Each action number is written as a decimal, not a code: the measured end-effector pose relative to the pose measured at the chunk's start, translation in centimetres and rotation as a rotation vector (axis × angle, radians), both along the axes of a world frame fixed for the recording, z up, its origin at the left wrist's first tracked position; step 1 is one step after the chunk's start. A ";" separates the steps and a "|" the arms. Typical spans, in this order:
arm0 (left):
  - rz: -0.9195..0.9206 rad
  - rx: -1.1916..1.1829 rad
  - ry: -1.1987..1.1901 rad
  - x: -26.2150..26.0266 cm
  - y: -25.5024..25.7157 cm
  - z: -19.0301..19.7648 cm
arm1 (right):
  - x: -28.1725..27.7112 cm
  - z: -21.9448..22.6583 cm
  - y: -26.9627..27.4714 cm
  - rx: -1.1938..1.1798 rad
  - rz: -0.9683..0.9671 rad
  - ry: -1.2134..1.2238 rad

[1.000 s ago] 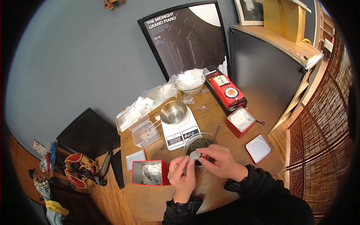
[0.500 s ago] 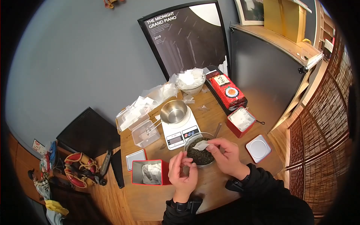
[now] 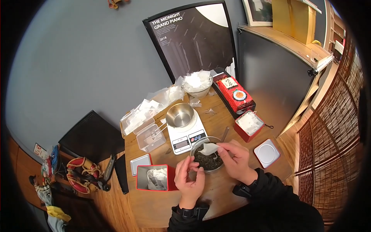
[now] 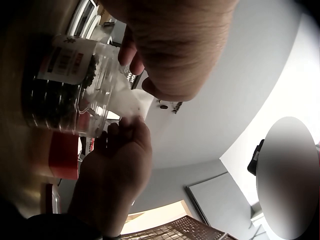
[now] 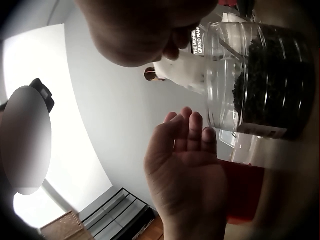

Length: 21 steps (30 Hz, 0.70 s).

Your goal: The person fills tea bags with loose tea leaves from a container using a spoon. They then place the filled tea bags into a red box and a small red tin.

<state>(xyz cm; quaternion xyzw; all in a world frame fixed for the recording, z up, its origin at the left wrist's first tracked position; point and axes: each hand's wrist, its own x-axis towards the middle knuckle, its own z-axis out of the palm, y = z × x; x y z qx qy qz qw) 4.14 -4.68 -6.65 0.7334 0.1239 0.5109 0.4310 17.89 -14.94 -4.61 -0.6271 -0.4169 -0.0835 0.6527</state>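
Note:
Between thumb and fingers my right hand (image 3: 236, 160) pinches a small white tea bag (image 3: 208, 148) by its edge. A thin string hangs from the bag. It hangs at the mouth of a clear plastic jar (image 5: 215, 95), which is partly filled with dark dried tea leaves (image 3: 208, 163). A spoon handle (image 3: 225, 133) sticks out of the jar's far side. My left hand (image 3: 188, 181) is just left of the jar's rim, fingers loosely bent and apart from the thumb, holding nothing; its palm shows in the right wrist view.
Beyond the jar stands a kitchen scale (image 3: 181, 146) with a steel pan (image 3: 180, 116) on it. Red tins with white bags stand left (image 3: 152, 189) and right (image 3: 247, 135). A clear box (image 3: 150, 139), a heaped bowl (image 3: 198, 92) and a red tea package (image 3: 236, 92) sit farther back.
Both hands had hold of the tea bag at first. The left hand let go, and the right drew the bag up and rightward over the jar, where it now hangs more spread.

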 end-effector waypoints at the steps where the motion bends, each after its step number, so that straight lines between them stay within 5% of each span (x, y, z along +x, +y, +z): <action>1: 0.005 0.010 0.002 0.1 0.0 0.0 | -0.1 0.6 -0.3 0.018 -0.025 0.016; 15: -0.003 -0.039 -0.016 0.1 -0.1 -0.1 | 0.1 0.7 -0.6 0.022 -0.051 0.014; 21: -0.059 -0.160 -0.003 -0.5 -0.2 -0.7 | 0.1 1.1 -0.8 -0.006 0.196 -0.044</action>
